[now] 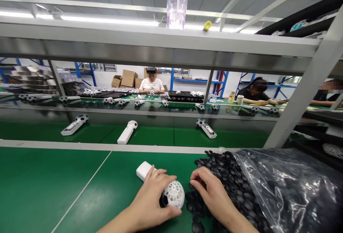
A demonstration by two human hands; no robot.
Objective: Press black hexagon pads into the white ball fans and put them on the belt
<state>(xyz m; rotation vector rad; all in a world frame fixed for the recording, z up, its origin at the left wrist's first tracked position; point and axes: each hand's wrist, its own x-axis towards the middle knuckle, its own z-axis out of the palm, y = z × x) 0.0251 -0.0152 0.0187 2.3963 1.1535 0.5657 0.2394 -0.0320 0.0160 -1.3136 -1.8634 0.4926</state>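
Note:
My left hand (152, 199) is closed around the round head of a white handheld fan (174, 192), which lies on the green bench. The head has a soccer-ball grille with open cells, and one black patch shows beside my fingers. The fan's handle points away to the upper left, partly behind my hand. To the right, my right hand (211, 192) pinches thumb and forefinger together at the edge of a heap of small black plastic pieces (242, 188). A dark bit shows at those fingertips, mostly hidden.
A clear plastic bag (292, 186) spreads beside the heap. Beyond the bench's pale edge, several fans, such as one white fan (127, 133), lie on a green conveyor belt (160, 133). A shelf beam (134, 38) crosses above, carrying a bottle (177, 4). Co-workers sit across the line.

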